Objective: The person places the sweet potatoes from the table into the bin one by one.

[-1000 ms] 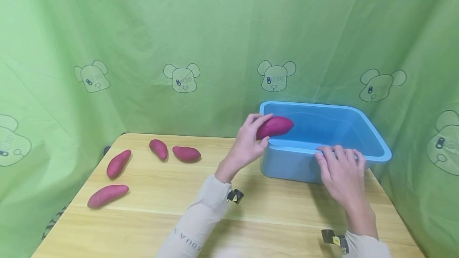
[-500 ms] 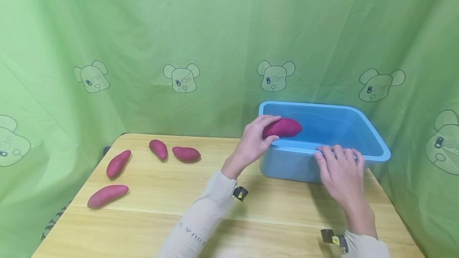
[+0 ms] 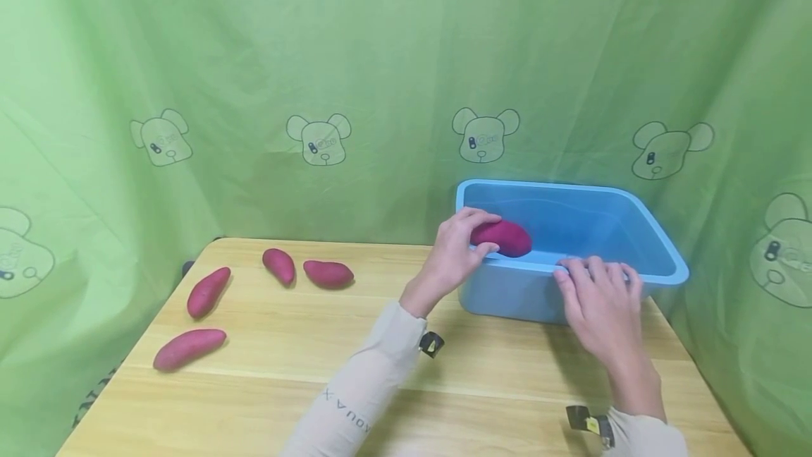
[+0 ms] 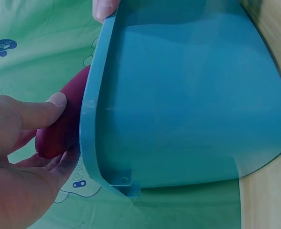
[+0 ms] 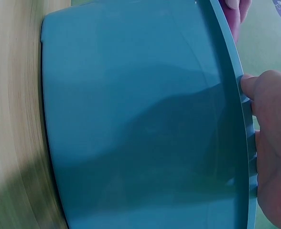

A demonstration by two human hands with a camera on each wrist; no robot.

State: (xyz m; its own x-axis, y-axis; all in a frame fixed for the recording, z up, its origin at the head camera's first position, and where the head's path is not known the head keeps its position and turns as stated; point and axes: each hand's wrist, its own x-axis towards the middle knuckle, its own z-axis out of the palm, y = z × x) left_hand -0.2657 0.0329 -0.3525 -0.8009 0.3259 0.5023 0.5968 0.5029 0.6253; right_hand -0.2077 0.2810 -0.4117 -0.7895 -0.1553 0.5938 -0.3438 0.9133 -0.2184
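Observation:
My left hand grips a purple-red sweet potato between thumb and fingers. It holds the sweet potato at the left front of the blue plastic bin, just over the near rim and partly below the rim's level. In the left wrist view, part of the sweet potato is hidden behind the bin's wall. My right hand holds the bin's near rim toward the right, fingers curled over the edge. From the right wrist, its thumb shows against the rim.
Several more sweet potatoes lie on the wooden table to the left: two at the back, one at the left edge and one nearer. A green curtain with bear-head prints hangs behind the table and at both sides.
My left hand has moved right with the sweet potato and lowered it into the bin's opening, its far tip now tilted down. My right hand has stayed on the rim.

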